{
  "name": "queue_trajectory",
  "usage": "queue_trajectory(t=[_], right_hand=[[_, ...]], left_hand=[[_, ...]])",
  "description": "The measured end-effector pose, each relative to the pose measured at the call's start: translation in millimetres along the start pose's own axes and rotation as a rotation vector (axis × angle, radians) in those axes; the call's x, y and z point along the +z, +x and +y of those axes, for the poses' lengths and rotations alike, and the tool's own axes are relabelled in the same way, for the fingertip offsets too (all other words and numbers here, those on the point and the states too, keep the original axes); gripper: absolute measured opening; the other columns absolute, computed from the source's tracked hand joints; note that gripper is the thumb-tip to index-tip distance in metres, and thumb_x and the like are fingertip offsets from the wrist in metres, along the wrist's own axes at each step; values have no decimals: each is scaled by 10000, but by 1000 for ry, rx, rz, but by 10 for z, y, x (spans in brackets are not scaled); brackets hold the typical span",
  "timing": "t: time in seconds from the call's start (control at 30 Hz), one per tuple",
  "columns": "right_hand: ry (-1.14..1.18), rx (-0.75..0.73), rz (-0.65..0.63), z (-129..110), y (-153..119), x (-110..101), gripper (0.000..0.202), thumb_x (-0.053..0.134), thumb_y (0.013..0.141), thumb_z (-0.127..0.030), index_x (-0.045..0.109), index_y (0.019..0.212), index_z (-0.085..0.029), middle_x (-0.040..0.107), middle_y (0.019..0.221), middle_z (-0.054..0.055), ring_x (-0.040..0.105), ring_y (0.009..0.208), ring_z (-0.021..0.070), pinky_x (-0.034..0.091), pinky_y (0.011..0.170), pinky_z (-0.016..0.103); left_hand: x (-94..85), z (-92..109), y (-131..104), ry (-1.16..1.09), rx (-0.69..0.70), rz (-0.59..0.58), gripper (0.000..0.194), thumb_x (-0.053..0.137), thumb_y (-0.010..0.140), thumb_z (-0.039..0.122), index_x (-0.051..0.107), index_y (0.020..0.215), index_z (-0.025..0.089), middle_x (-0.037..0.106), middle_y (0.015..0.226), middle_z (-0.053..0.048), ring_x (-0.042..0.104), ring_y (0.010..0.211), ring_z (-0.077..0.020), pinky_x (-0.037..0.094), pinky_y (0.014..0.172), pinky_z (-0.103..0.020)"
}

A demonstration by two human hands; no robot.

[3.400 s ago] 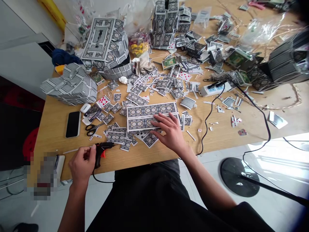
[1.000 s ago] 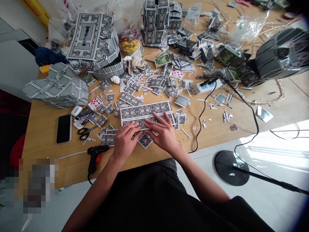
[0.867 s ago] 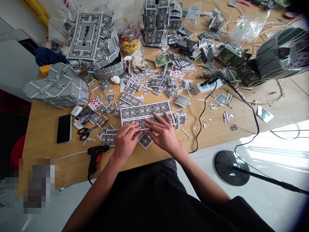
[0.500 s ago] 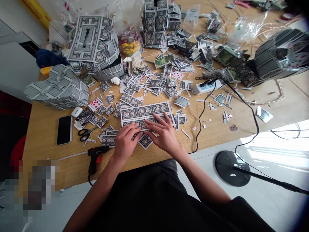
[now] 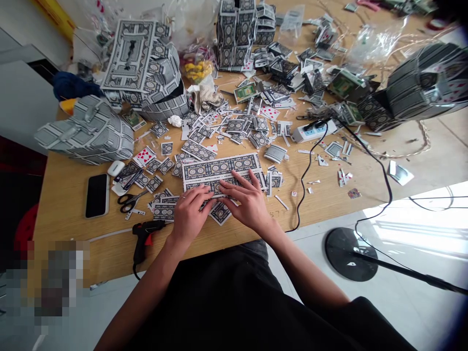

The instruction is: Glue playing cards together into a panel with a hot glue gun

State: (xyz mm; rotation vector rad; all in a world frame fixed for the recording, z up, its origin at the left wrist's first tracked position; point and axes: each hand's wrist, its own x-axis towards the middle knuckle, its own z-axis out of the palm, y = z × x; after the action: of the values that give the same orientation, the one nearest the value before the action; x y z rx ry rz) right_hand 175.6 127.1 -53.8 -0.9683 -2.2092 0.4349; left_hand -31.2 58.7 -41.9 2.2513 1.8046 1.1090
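A flat panel of joined playing cards (image 5: 221,168), patterned backs up, lies on the table in front of me. At its near left edge my left hand (image 5: 192,207) has its fingers bent close together over the card border, with the thumb at the edge. My right hand (image 5: 246,197) rests on the panel's right half, its fingers spread and flat, its thumb along the near edge. Both thumbs come close together there. Under the near edge a loose playing card (image 5: 220,213) sticks out. Card strips (image 5: 163,212) lie left of my left hand.
A black glue gun (image 5: 143,239), scissors (image 5: 127,201) and a phone (image 5: 97,195) lie to the left. Cut card pieces cover the middle. Card-built baskets (image 5: 89,131) stand behind. A white power strip (image 5: 313,131) with a black cable (image 5: 304,180) is on the right.
Both hands keep the same hold on the panel. The whole view has shifted very slightly; nothing on the table has visibly moved.
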Motion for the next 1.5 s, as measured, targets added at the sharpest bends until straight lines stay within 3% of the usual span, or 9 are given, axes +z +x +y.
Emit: queue_trajectory(t=[1.5], right_hand=[[-4, 21, -5, -21, -3, -2, 167, 743, 1034, -365, 826, 1177, -338, 818, 1323, -33, 621, 1503, 319, 271, 1391, 644]], left_hand=[[15, 4, -7, -44, -56, 3, 131, 744, 1020, 242, 781, 1143, 267, 841, 1191, -60, 788, 1222, -264, 626, 1073, -464]])
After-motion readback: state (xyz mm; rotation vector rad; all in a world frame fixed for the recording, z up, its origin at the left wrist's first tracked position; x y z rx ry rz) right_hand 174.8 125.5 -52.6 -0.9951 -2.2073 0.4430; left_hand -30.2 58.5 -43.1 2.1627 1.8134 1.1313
